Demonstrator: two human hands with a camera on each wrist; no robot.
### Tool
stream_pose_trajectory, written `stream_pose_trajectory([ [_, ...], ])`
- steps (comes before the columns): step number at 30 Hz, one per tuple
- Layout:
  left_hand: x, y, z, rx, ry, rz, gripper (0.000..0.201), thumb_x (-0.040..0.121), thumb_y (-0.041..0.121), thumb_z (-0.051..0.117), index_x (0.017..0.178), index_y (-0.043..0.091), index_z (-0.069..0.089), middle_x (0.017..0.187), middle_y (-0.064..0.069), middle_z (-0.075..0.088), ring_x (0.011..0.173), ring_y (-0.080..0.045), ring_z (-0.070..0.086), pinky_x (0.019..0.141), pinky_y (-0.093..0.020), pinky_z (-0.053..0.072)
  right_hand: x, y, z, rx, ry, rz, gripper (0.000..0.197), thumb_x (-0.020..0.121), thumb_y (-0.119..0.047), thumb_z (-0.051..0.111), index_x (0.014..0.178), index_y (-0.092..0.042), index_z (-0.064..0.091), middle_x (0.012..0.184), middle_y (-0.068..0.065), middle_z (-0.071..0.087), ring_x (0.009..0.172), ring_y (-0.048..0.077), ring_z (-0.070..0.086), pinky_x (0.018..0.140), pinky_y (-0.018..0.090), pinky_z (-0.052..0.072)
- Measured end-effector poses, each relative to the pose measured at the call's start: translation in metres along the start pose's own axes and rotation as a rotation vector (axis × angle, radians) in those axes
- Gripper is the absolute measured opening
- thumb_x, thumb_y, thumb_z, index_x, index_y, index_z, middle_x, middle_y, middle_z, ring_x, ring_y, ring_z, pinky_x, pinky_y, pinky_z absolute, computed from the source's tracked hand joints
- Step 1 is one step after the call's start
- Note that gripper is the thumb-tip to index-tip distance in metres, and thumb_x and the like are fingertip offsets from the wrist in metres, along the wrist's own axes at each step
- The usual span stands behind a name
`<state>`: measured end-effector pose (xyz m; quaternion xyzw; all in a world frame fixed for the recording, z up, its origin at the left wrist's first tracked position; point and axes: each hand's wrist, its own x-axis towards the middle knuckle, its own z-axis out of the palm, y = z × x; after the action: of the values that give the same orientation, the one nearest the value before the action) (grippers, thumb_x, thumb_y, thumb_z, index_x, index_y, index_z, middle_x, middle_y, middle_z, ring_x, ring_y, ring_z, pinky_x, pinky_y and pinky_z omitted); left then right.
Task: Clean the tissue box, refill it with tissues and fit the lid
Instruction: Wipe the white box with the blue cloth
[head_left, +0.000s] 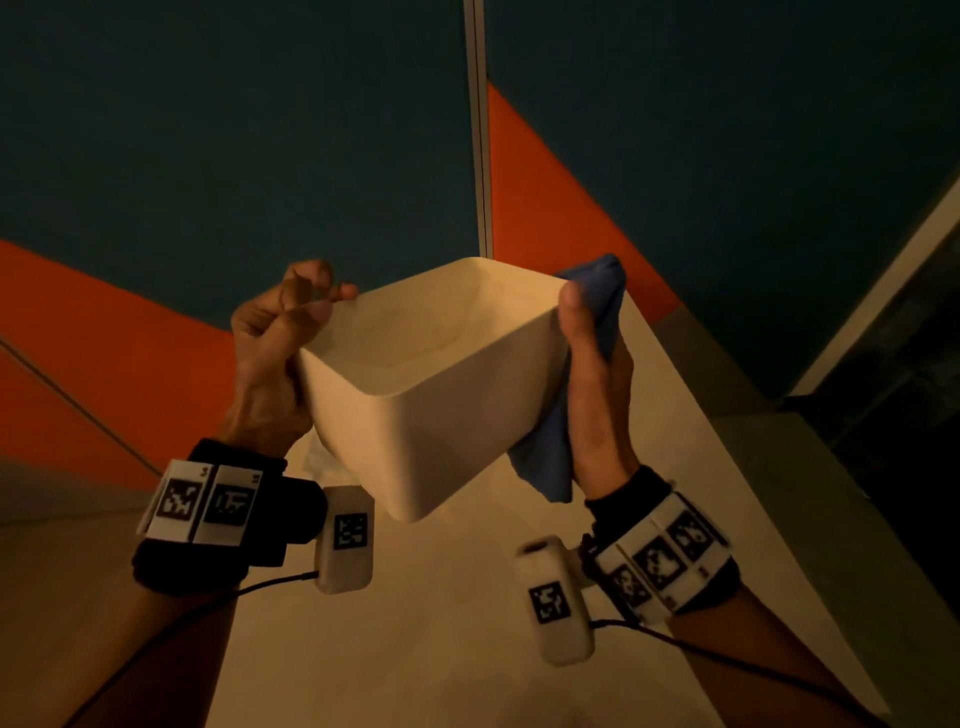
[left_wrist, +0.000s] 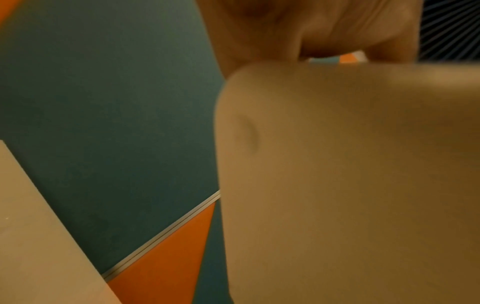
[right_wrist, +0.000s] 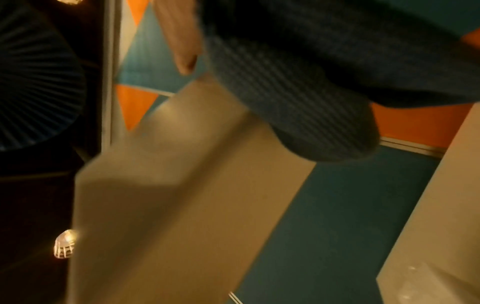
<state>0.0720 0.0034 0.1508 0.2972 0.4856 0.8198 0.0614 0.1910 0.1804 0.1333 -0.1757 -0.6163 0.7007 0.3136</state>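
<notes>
Left hand (head_left: 270, 338) pinches the rim of the empty white box (head_left: 431, 384), held tilted above the surface (head_left: 415, 623); right hand (head_left: 597, 395) presses a blue cloth (head_left: 550, 457) against its opposite wall, thumb on the rim. Best to steady the box, wipe wall by wall, corners too.
</notes>
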Motion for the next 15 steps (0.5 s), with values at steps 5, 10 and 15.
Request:
stream_pose_trajectory([
  [5,0.0,-0.007,0.006,0.112,-0.014,0.066,0.019,0.055,0.015,0.046,0.043,0.027,0.053,0.076,0.007,0.054,0.077,-0.011,0.057,0.078,-0.03,0.043,0.006,-0.007,-0.004,0.043,-0.045,0.126,0.044,0.074,-0.041,0.062,0.115,-0.024,0.06,0.106,0.001,0.068,0.098,0.021,0.063,0.081,0.035,0.051],
  [10,0.004,-0.014,0.005,0.324,0.019,0.12,0.023,0.062,0.017,0.044,0.046,0.029,0.054,0.085,0.005,0.051,0.084,-0.006,0.061,0.081,-0.023,0.046,0.005,-0.006,-0.007,0.099,-0.032,0.244,0.027,0.082,-0.036,0.067,0.107,-0.029,0.06,0.099,0.001,0.068,0.092,0.02,0.065,0.075,0.037,0.052],
  [15,0.0,0.0,0.02,0.925,0.021,0.297,0.039,0.096,0.045,0.033,0.069,0.029,0.057,0.097,0.0,0.06,0.1,-0.005,0.056,0.082,-0.021,0.042,0.009,-0.008,-0.008,0.204,0.058,0.264,0.015,0.085,-0.03,0.064,0.099,-0.029,0.059,0.087,-0.004,0.065,0.081,0.016,0.064,0.061,0.028,0.049],
])
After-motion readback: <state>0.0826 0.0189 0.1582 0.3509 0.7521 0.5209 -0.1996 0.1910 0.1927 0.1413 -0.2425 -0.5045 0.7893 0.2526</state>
